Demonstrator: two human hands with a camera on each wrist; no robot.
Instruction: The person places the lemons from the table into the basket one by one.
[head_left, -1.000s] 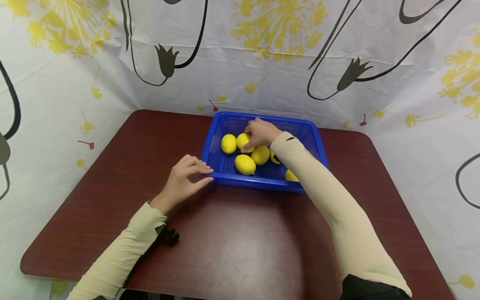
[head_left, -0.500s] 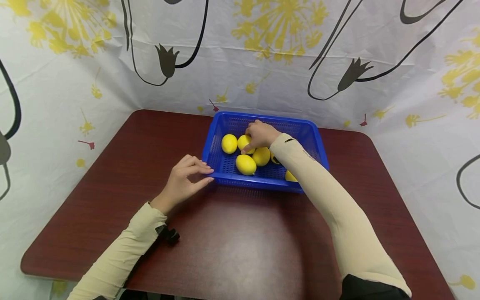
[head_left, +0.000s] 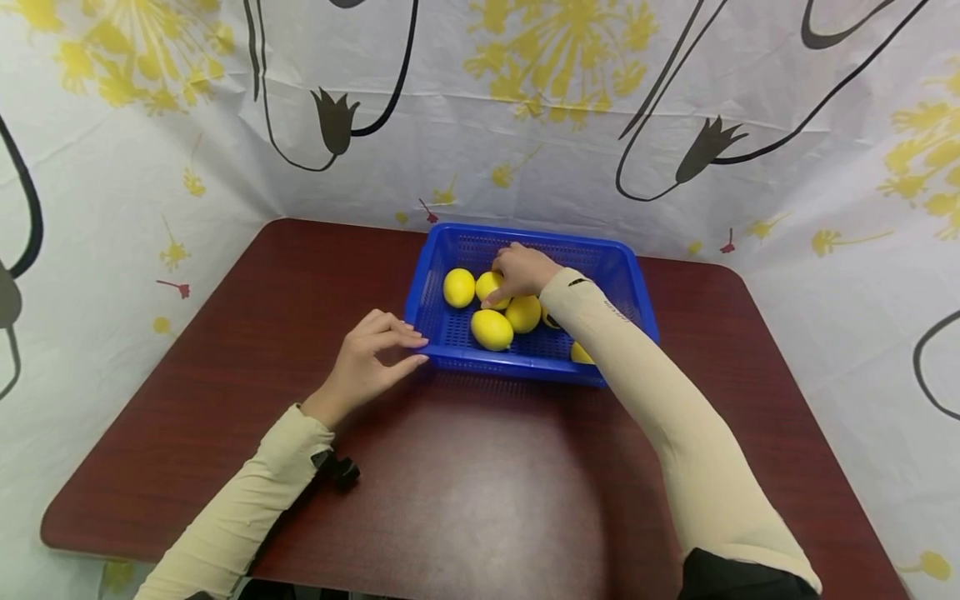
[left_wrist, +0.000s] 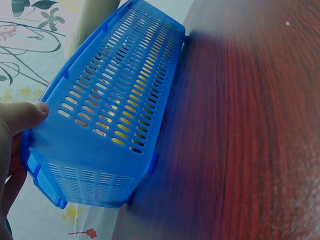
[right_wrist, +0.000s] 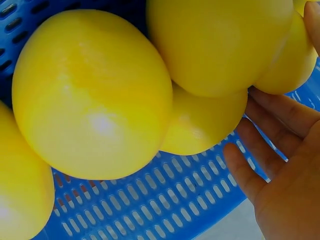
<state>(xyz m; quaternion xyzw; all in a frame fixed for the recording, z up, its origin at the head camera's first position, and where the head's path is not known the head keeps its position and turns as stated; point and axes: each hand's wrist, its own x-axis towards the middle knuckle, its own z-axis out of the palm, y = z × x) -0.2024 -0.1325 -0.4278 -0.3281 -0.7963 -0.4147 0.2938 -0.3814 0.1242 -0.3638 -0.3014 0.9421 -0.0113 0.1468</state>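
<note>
A blue perforated plastic basket [head_left: 517,364] stands toward the back of the table with several yellow lemons in it. My left hand [head_left: 367,358] pinches its front left corner. In the left wrist view, the thumb [left_wrist: 31,114] lies on the outside of the rim with the fingers behind it. My right hand [head_left: 527,268] reaches down into the basket and grips a lemon [head_left: 489,288] between thumb and fingers. Beside that lie another lemon [head_left: 458,287] to the left and one [head_left: 492,330] in front. In the right wrist view, fingers [right_wrist: 272,155] reach up along the lemons.
The basket sits on a dark red-brown wooden table [head_left: 480,467] with rounded corners. A white patterned sheet [head_left: 450,108] hangs behind and along both sides. My right forearm crosses over the basket's right part and covers some lemons. A small black device [head_left: 341,471] is on my left wrist.
My right hand has sunk very slightly onto the lemon, and the neighbouring lemons have shifted a touch to the right. My left hand stays at the corner.
</note>
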